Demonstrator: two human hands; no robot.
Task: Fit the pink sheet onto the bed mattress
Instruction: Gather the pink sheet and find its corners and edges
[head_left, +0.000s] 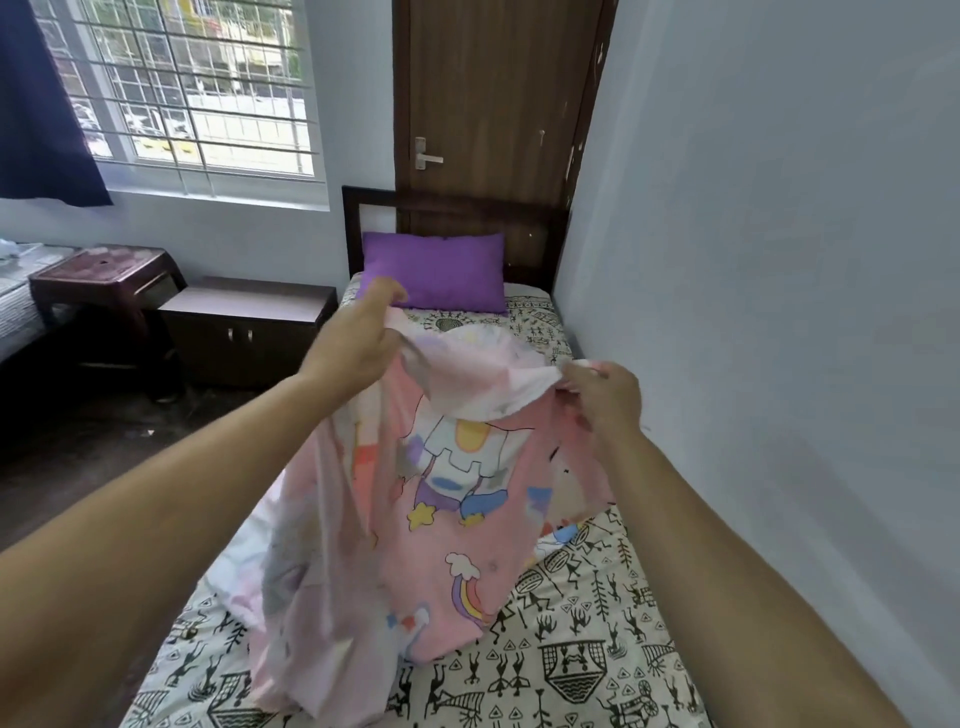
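Pink sheet (415, 519) is held up over the bed (571, 649), roughly mid-length, w/ its lower end bunched and resting on the bed surface. It isn't spread; it hangs in loose vertical folds. Printed side faces the camera: pink ground w/ cartoon figures, a rainbow w/ a cloud, a yellow star, blue and purple patches. Top edge is folded over toward the camera, showing the paler, whitish underside. A crumpled paler part trails off to the left near the bed's edge.

Left hand (358, 343) grips the top edge at its left end, fingers curled round the cloth. Right hand (605, 397) pinches the top edge at its right end, thumb and fingers closed on a small bunch of fabric. Both arms reach forward, hands apart, w/ the folded edge sagging between them.

Bed already carries a white cover w/ black tribal-style figure print, visible around and below the sheet. Purple pillow (436, 270) lies at the far end against a dark headboard (363, 218). Bed's right side runs along the wall (779, 260). Brown door (493, 104) stands behind the headboard. Left of the bed: a dark low cabinet (244, 327), a brown stool (104, 280), a barred window (192, 88) w/ a dark blue curtain (36, 104).
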